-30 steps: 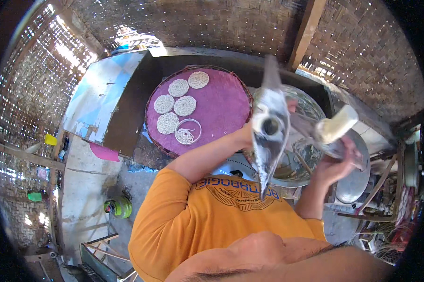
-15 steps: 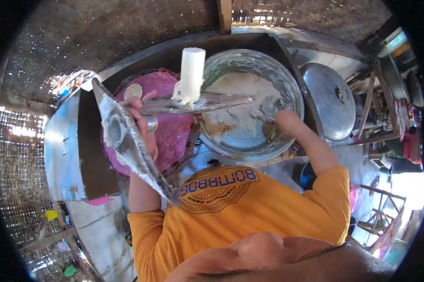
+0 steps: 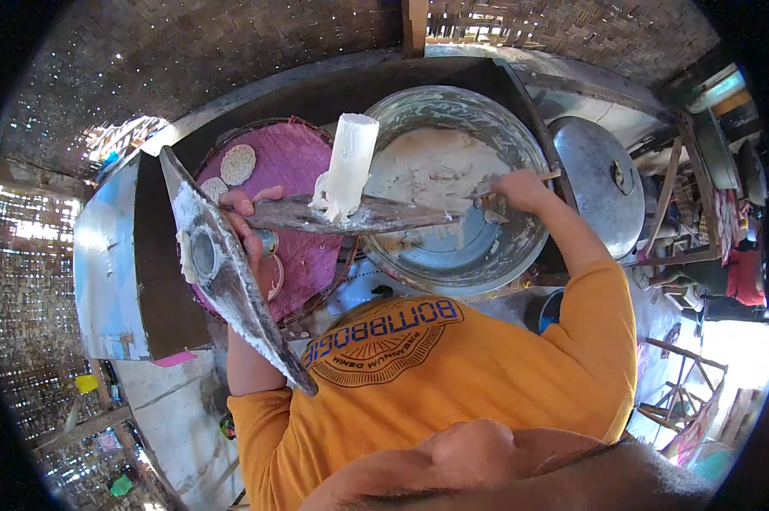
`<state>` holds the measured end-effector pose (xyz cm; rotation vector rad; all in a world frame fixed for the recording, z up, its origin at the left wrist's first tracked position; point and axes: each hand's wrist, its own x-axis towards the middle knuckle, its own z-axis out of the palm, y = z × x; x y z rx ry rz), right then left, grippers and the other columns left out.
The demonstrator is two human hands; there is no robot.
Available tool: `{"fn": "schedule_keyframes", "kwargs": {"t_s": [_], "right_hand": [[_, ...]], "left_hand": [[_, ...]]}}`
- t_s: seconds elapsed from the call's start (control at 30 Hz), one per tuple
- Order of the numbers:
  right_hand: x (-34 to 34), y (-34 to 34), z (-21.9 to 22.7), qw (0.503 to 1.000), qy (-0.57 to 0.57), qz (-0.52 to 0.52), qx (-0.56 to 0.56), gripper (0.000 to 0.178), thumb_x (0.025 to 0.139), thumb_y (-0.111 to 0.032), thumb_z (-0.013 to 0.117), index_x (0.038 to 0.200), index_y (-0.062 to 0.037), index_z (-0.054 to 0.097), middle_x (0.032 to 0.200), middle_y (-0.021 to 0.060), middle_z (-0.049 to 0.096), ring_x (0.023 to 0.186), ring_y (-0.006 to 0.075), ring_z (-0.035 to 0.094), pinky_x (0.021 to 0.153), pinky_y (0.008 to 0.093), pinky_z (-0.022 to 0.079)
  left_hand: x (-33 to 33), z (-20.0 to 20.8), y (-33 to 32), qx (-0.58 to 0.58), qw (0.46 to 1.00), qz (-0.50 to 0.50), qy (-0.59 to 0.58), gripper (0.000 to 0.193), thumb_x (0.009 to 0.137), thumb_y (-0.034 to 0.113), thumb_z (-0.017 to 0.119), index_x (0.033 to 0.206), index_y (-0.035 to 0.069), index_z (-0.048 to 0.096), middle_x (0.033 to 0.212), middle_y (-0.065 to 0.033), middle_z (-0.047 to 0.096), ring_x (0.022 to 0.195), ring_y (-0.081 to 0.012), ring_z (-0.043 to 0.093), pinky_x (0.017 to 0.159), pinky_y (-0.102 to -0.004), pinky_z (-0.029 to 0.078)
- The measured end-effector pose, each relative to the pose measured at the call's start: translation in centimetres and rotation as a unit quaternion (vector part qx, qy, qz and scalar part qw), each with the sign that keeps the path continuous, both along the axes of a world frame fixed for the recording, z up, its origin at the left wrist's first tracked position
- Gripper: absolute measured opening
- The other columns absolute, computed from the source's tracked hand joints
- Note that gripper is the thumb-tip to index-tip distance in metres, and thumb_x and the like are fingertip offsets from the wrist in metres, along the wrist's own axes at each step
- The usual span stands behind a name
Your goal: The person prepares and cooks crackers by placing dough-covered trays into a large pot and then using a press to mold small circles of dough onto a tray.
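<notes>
My left hand (image 3: 250, 223) is closed around the two parts of a wooden dough press, holding them side by side. One part is a long board with a white plunger (image 3: 353, 153) standing up from it, dough stuck round its base. The other part, a dough-smeared board with a round cylinder opening (image 3: 204, 254), slants down towards my chest. My right hand (image 3: 521, 189) grips a wooden-handled scoop inside the large metal basin (image 3: 533, 140); its head is partly hidden. Pale, thick dough (image 3: 435, 166) covers much of the basin's bottom.
A pink round tray (image 3: 286, 153) on the left bears lacy round noodle cakes (image 3: 239, 164). Dark raised boards (image 3: 299, 94) edge the work surface. A big metal lid (image 3: 597, 183) leans right of the basin. Woven walls stand around, and a person in red (image 3: 746, 277) is far right.
My right hand has moved up a little in the basin, and the scoop's wooden handle now shows. The plunger board has dropped lower and its plunger tilts right. The noodle cakes show more fully.
</notes>
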<state>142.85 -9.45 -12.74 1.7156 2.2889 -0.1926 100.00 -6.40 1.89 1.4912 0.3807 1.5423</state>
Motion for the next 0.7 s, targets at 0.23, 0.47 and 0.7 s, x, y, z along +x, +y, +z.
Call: {"fn": "schedule_keyframes", "kwargs": {"t_s": [0.23, 0.47, 0.7], "right_hand": [[-2.1, -0.9, 2.7, 0.988, -0.077, 0.030, -0.129, 0.029, 0.063, -0.011, 0.054, 0.090, -0.0152, 0.061, 0.079, 0.0126, 0.061, 0.076, 0.0303, 0.059, 0.066, 0.0402, 0.047], [-2.1, -2.7, 2.0, 0.969, -0.141, 0.027, -0.199, 0.017, 0.060, -0.014, 0.056, 0.074, -0.0103, 0.065, 0.074, 0.0138, 0.061, 0.073, 0.0310, 0.059, 0.063, 0.0396, 0.047], [-4.1, -3.2, 7.9, 0.985, -0.132, -0.055, -0.101, 0.014, 0.059, -0.015, 0.055, 0.069, -0.0100, 0.064, 0.069, 0.0144, 0.060, 0.070, 0.0314, 0.059, 0.060, 0.0407, 0.047]], "left_hand": [[-1.0, 0.0, -0.4, 0.022, 0.999, 0.025, 0.005, 0.020, 0.075, 0.015, 0.063, 0.082, 0.012, 0.044, 0.082, -0.0015, 0.039, 0.092, -0.0180, 0.041, 0.080, -0.0515, 0.044], [-3.3, -0.4, -1.4, -0.006, 0.999, 0.003, 0.035, 0.031, 0.075, 0.023, 0.064, 0.079, 0.009, 0.036, 0.092, -0.0079, 0.038, 0.093, -0.0359, 0.050, 0.072, -0.0459, 0.050], [-4.6, 0.4, -2.8, 0.038, 0.996, 0.036, 0.074, 0.035, 0.073, 0.025, 0.065, 0.085, 0.009, 0.037, 0.090, -0.0076, 0.037, 0.089, -0.0343, 0.051, 0.071, -0.0438, 0.050]]}}
